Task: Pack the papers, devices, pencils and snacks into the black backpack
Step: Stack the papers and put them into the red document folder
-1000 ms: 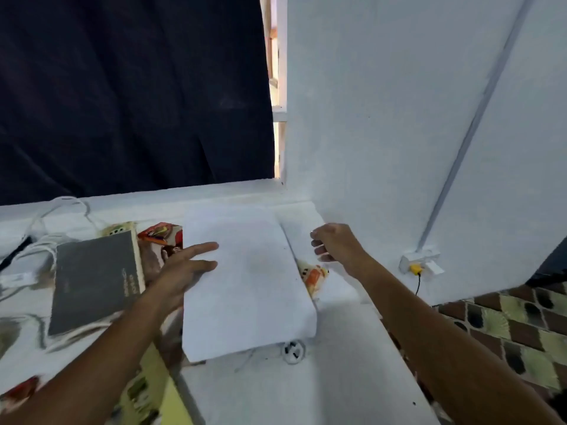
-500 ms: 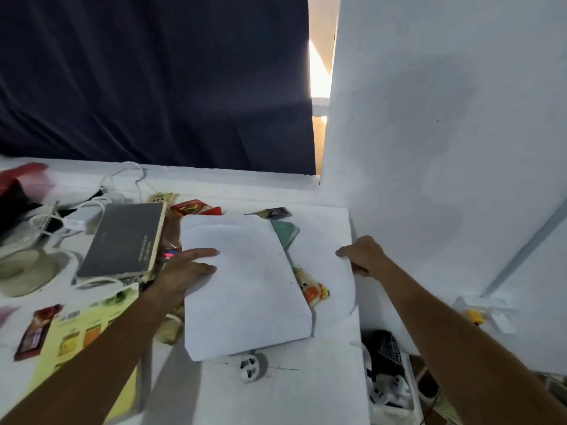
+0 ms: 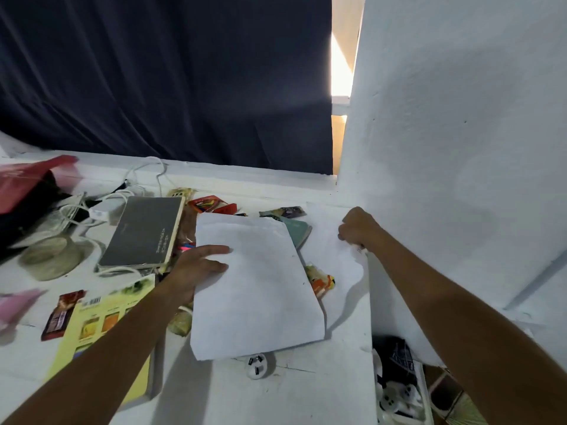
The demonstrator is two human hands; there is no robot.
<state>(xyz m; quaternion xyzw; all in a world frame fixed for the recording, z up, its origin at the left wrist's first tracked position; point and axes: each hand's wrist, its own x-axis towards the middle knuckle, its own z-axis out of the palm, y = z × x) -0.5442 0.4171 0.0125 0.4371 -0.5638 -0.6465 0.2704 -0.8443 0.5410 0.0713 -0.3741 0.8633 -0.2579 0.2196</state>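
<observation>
A white sheet of paper [image 3: 254, 286] lies on the white table [image 3: 291, 394]. My left hand [image 3: 196, 268] holds its left edge, fingers on top. A second white sheet [image 3: 334, 262] lies to the right, and my right hand [image 3: 357, 228] pinches its far right edge by the wall. Snack packets peek out between the sheets: an orange one [image 3: 320, 279], a red one [image 3: 211, 204] and a dark one [image 3: 282, 212]. A teal item [image 3: 297, 230] shows at the first sheet's top right. The black backpack [image 3: 24, 207] lies at the far left, partly under a red bag [image 3: 27, 179].
A dark notebook [image 3: 144, 231] rests on white cables [image 3: 92, 210] left of the papers. A tape roll [image 3: 50, 256], a yellow book [image 3: 98, 332], a brown snack bar [image 3: 63, 314] and a white plug adapter [image 3: 257, 365] lie nearby. The wall stands right; a game controller [image 3: 395, 397] sits below the table edge.
The view has swung left and down, bringing the left clutter into sight. My right hand shifted to the second sheet's far edge and curled onto it. My left hand stays on the first sheet.
</observation>
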